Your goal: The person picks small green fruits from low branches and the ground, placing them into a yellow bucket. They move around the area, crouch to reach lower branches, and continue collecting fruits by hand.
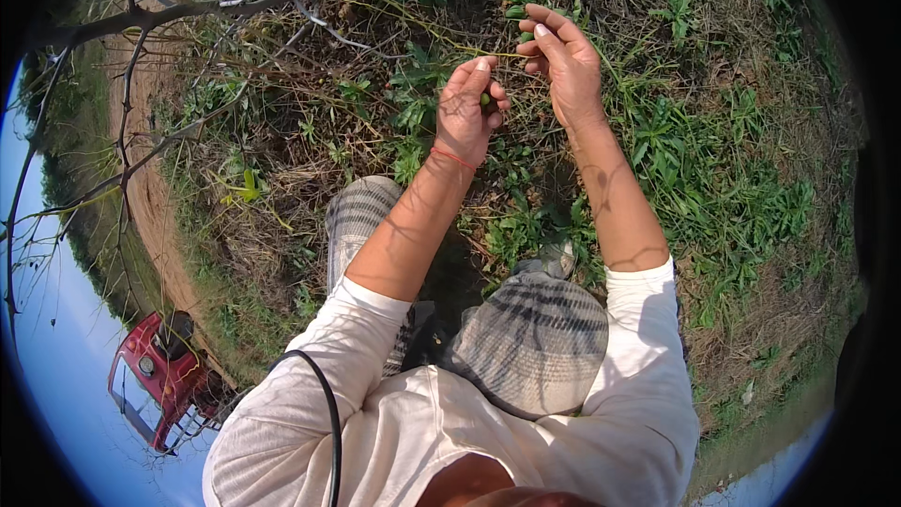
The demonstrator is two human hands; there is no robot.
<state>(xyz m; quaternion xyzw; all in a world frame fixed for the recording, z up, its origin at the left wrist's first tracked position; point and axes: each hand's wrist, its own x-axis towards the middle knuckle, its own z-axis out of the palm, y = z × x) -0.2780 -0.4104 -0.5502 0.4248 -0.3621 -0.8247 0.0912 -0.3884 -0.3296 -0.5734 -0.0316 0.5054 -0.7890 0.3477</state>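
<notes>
My left hand [470,102], with a red string around its wrist, is raised over the weeds. Its thumb and forefinger pinch a thin yellow-green twig, and its curled lower fingers hold a small green fruit [485,99]. To its right, my right hand [559,60] has its thumb near its fingertips at the end of the thin twig [454,44]; whether it grips the twig is unclear. The twig runs up and left towards a bare thorny branch [190,10]. Green leaves lie just beyond my right fingertips.
Bare, spiky branches spread across the upper left. Weeds [704,155] and dry grass cover the ground around my knees, which are in striped trousers [538,345]. A dirt track [151,211] runs along the left, with a red vehicle [162,373] beside it. A black cable [331,408] crosses my left sleeve.
</notes>
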